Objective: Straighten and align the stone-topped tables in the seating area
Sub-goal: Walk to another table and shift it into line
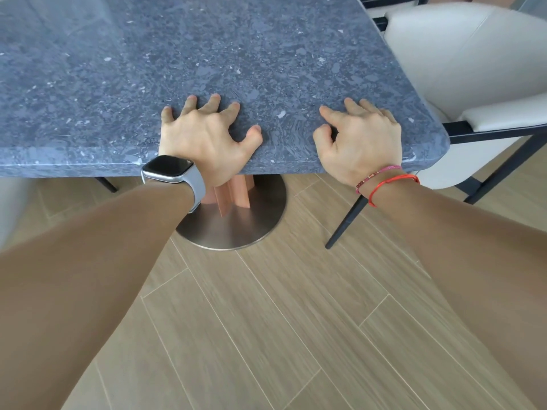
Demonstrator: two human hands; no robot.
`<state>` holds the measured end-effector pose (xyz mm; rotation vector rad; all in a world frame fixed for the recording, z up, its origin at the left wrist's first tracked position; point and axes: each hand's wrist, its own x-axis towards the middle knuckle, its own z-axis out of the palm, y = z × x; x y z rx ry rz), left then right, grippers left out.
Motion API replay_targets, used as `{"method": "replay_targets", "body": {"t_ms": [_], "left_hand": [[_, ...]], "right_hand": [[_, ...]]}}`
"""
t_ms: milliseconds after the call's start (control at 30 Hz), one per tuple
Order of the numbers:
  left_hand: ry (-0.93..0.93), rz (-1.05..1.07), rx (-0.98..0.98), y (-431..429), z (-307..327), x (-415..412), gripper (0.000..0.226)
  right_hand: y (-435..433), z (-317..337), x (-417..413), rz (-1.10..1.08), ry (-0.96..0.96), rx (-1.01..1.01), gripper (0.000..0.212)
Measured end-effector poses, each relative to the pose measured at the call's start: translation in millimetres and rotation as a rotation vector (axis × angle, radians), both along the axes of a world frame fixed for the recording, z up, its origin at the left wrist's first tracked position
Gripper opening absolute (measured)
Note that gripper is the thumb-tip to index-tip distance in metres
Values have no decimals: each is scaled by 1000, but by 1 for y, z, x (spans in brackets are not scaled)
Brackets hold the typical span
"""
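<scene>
A blue-grey speckled stone table top (pixel 236 54) fills the upper half of the view, with its rounded near right corner (pixel 435 146) toward the chair. Both hands lie on top of it at the near edge. My left hand (pixel 204 134), with a watch on the wrist, presses down with arched, spread fingertips and the thumb also on top. My right hand (pixel 358 140), with red and pink bracelets at the wrist, rests the same way close to the corner. Neither thumb wraps under the edge.
Under the table stands a pinkish pedestal (pixel 233 193) on a round metal base plate (pixel 236 223). A cream padded chair (pixel 473 69) with dark legs stands tight against the table's right side. Another dark leg (pixel 108 184) shows at left. The floor is wood-look plank (pixel 266 321).
</scene>
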<state>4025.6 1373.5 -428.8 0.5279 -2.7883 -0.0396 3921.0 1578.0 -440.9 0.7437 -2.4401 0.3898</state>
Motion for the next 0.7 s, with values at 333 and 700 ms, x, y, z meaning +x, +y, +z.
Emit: {"method": "replay_targets", "body": {"t_ms": [333,700], "left_hand": [[7,18,27,3,1,2,76],[32,14,37,3,0,2,70]], "right_hand": [[1,-2,2,-18,-33,-33,52],[3,-1,7,-19,-12,-122,45]]}}
